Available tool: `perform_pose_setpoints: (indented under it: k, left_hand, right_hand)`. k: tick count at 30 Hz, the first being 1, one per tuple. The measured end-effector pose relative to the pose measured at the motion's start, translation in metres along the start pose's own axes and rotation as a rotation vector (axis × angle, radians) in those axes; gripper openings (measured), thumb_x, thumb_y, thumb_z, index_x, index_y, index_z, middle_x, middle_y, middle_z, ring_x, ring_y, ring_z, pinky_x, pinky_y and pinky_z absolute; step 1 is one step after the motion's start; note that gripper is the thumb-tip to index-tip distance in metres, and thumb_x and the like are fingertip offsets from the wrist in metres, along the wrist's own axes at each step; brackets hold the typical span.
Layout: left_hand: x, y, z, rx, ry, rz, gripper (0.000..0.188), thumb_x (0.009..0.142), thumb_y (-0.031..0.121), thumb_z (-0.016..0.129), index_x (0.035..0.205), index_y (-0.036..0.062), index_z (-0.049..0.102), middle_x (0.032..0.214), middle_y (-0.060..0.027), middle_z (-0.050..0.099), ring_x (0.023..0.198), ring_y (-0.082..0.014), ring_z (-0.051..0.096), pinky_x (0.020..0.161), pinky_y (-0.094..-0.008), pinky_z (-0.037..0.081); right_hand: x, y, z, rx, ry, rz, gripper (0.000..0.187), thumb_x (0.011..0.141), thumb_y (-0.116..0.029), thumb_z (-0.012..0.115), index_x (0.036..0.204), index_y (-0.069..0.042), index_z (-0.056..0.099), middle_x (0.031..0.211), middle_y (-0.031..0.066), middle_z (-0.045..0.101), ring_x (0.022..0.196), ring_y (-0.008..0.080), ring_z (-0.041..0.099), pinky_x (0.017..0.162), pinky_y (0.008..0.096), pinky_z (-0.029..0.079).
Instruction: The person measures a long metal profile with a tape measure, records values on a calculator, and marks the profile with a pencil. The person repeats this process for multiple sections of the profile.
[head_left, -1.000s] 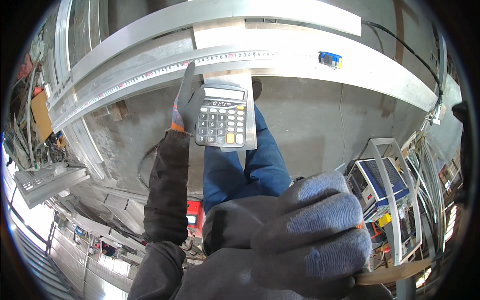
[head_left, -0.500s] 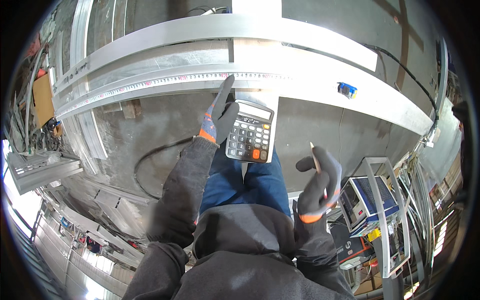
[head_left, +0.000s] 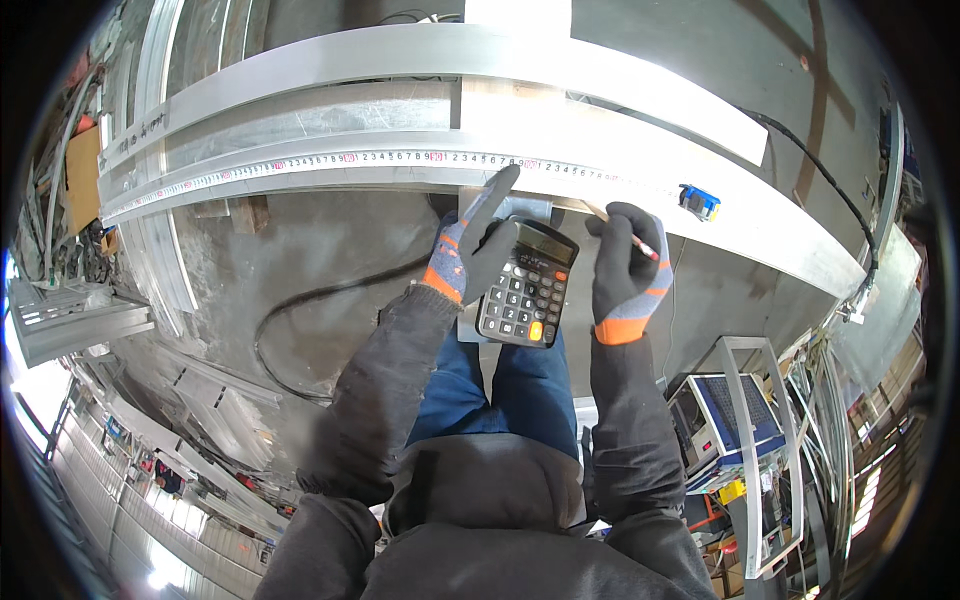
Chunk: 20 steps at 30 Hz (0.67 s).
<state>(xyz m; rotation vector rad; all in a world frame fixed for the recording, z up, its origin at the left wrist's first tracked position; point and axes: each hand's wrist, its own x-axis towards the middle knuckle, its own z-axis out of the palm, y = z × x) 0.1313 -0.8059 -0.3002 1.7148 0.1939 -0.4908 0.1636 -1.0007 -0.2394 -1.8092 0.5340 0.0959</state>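
Note:
My gloved left hand [head_left: 468,245] grips a black desk calculator [head_left: 527,285] at its left side, the thumb along its face. Its index finger stretches forward to the edge of a white tape measure blade [head_left: 400,156], which lies along a long pale metal bar [head_left: 760,222]. In my gloved right hand [head_left: 628,275], to the right of the calculator, a slim pencil [head_left: 597,211] is held between thumb and fingers. Its tip points left, just short of the bar. The blue tape measure case [head_left: 699,203] rests on the bar farther right.
A second metal bar [head_left: 340,58] runs parallel beyond the first. Dark cables [head_left: 310,298] curve over the floor at left and far right. At right stand a blue and white machine [head_left: 728,420] and a metal frame [head_left: 745,450]. Metal profiles [head_left: 175,250] lie at left.
My right hand has come forward and up toward the bar with the pencil. My left hand, with the calculator, has shifted right, its fingertip moving along the tape.

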Motion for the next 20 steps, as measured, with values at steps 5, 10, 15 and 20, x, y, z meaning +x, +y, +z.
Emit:
perform_pose_setpoints:
  k: [5, 10, 15, 20]
  left_hand:
    - [0.001, -0.006, 0.009, 0.086, 0.066, 0.081, 0.073, 0.098, -0.001, 0.055, 0.168, 0.0133, 0.037, 0.157, -0.0228, 0.049, 0.138, -0.0315, 0.055, 0.114, -0.0368, 0.045]
    - [0.001, -0.011, 0.013, 0.066, 0.099, 0.132, 0.073, 0.099, 0.000, 0.055, 0.168, 0.0132, 0.037, 0.156, -0.0229, 0.049, 0.138, -0.0312, 0.056, 0.112, -0.0365, 0.048]
    - [0.002, -0.009, 0.011, 0.092, 0.088, 0.111, 0.072, 0.099, 0.001, 0.055, 0.168, 0.0129, 0.038, 0.157, -0.0236, 0.048, 0.140, -0.0323, 0.055, 0.114, -0.0378, 0.047]
    - [0.001, -0.005, 0.010, -0.003, 0.080, 0.060, 0.072, 0.098, -0.001, 0.058, 0.166, 0.0140, 0.041, 0.163, -0.0200, 0.047, 0.153, -0.0341, 0.044, 0.122, -0.0405, 0.039]
  right_hand:
    - [0.014, 0.011, 0.015, -0.259, -0.071, -0.288, 0.018, 0.095, -0.001, 0.070, 0.113, -0.001, 0.074, 0.104, 0.0116, 0.078, 0.096, 0.0185, 0.075, 0.088, 0.0324, 0.058]
    - [0.018, 0.027, 0.021, -0.232, -0.092, -0.426, 0.021, 0.090, -0.005, 0.075, 0.111, -0.003, 0.076, 0.108, 0.0148, 0.076, 0.100, 0.0293, 0.076, 0.090, 0.0379, 0.060]
    - [0.018, 0.030, 0.021, -0.235, -0.107, -0.453, 0.021, 0.090, -0.005, 0.075, 0.111, -0.002, 0.075, 0.110, 0.0157, 0.076, 0.103, 0.0303, 0.075, 0.092, 0.0385, 0.060]
    - [0.017, 0.031, 0.020, -0.227, -0.118, -0.406, 0.024, 0.090, -0.006, 0.076, 0.113, -0.003, 0.075, 0.112, 0.0156, 0.076, 0.106, 0.0310, 0.074, 0.095, 0.0393, 0.059]
